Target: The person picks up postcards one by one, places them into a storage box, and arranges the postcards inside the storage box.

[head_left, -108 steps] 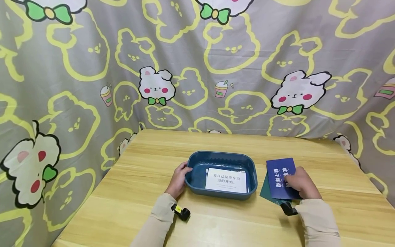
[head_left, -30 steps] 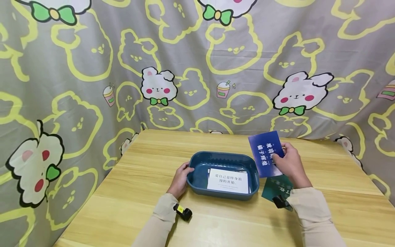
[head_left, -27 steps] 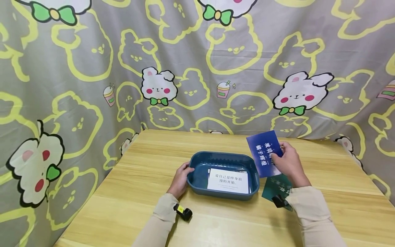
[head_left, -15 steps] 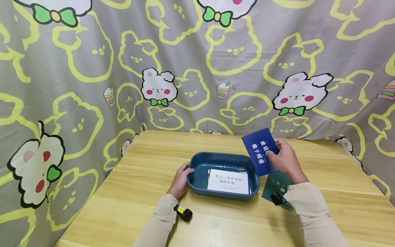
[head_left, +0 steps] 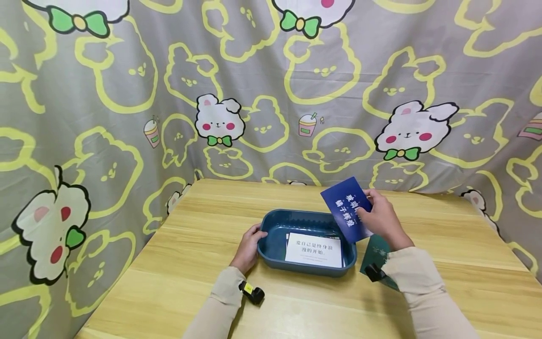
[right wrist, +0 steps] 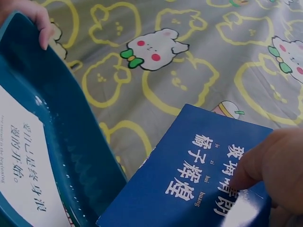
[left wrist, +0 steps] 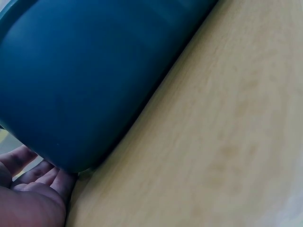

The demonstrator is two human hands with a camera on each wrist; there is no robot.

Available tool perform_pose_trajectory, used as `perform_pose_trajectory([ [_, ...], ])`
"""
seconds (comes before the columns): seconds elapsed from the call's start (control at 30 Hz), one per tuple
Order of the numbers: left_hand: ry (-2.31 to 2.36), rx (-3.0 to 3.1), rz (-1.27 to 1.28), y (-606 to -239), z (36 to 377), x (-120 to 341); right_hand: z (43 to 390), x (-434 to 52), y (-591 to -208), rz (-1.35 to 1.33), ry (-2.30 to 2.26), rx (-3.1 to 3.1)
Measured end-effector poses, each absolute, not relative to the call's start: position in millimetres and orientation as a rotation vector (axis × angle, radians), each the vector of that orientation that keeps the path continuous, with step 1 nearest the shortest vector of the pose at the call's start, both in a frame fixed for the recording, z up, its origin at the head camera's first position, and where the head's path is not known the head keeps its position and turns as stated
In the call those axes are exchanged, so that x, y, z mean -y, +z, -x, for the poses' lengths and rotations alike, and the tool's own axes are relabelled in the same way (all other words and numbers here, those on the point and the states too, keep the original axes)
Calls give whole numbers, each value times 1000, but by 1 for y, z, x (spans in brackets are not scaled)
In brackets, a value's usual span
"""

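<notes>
My right hand (head_left: 383, 216) pinches a blue card (head_left: 345, 209) with white Chinese lettering, thumb on its printed face. The card is tilted and overlaps the right end of a dark teal plastic tray (head_left: 271, 254). At the tray's left end my left hand (head_left: 247, 247) grips the wall, thumb over the rim and fingers outside, also visible in the left wrist view. Inside the tray lies a white card (head_left: 315, 249) with dark text, edges of other cards showing beneath it. A green card (head_left: 374, 256) lies on the table below my right wrist, partly hidden by the sleeve and wrist camera.
The pale wooden table (head_left: 169, 282) carries the tray near its middle. A grey curtain (head_left: 262, 94) printed with rabbits and yellow outlines hangs behind and along the sides. Black wrist cameras (head_left: 252, 293) sit on both wrists.
My right hand has lifted the blue card off the green one and carried it left to the tray's right end, turning it on the way. The left hand keeps its grip.
</notes>
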State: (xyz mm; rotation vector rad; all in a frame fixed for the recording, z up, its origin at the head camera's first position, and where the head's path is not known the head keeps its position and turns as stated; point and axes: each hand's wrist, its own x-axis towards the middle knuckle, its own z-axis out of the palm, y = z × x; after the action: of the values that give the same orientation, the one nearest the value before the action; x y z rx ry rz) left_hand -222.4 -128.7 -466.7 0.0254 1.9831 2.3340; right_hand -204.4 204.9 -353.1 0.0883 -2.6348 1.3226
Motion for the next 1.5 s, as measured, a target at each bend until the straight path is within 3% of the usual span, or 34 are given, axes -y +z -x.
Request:
perform_pose_trajectory([
  [0.63, 2311, -2001, -53, -466, 221, 130, 215, -179, -369, -259, 1199, 2755],
  [1.5, 2326, -1990, -69, -468, 222, 130, 222, -150, -406, -801, 992, 2833],
])
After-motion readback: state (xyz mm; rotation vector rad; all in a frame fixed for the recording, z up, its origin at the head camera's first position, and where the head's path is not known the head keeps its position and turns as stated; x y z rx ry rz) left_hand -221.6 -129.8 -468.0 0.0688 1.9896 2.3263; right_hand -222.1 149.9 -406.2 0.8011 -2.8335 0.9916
